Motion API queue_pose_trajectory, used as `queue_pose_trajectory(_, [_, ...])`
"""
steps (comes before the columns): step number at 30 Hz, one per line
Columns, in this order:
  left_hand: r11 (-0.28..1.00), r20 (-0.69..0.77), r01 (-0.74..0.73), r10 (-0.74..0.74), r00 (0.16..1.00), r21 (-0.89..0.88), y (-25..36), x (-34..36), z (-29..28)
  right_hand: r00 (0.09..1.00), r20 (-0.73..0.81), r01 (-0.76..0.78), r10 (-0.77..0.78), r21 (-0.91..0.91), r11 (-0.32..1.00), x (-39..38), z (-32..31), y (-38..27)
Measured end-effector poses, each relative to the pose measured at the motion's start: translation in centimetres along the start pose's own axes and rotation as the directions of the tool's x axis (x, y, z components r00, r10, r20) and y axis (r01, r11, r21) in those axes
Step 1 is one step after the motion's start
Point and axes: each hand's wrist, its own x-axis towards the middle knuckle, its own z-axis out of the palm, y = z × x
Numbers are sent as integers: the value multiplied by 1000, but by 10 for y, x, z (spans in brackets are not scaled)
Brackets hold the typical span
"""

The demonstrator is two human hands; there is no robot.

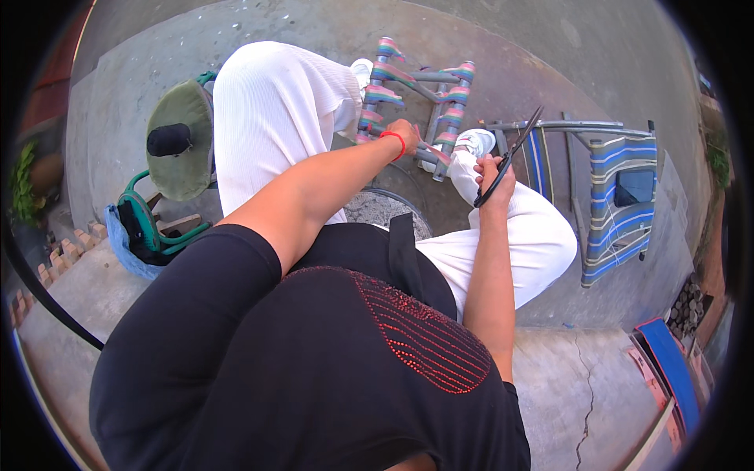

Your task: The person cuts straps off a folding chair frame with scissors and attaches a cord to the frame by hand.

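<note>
A small grey tube frame (428,76) with striped pink, green and white cloth strips wound round its rails stands between my feet. My left hand (403,135), a red band at its wrist, is at the near end of this frame, its fingers curled by the lower crossbar; what they pinch is hidden. To the right, my right hand (496,179) is closed round the dark handles of a pair of scissors (525,135). Their blades point up and away, apart from the frame, above my right knee.
A folding chair frame with blue striped cloth (605,247) lies at right, a dark flat phone-like object (635,188) on it. At left are a round olive cushion (182,169) and a green chair (141,224) with blue cloth. A blue board (667,369) lies lower right.
</note>
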Motion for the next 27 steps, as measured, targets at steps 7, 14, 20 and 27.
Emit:
queue_pose_trajectory(7, [967,314,168,-102,944,-191,44,-21,22,992,-123,20,-23,-20,1000,-8,-13,5])
queue_pose_trajectory(14, [701,252,148,46,967,-697,45,-43,16,995,-91,-46,41,-51,998,-4,-10,6])
queue_pose_trajectory(20, [642,237,93,143,961,-761,42,-44,1,999,-43,2,-5,-80,997,4,-3,9])
queue_pose_trajectory(27, [935,-643,-258,353,679,242,31,-46,-16,999,-23,-40,39,-46,998,2,-4,8])
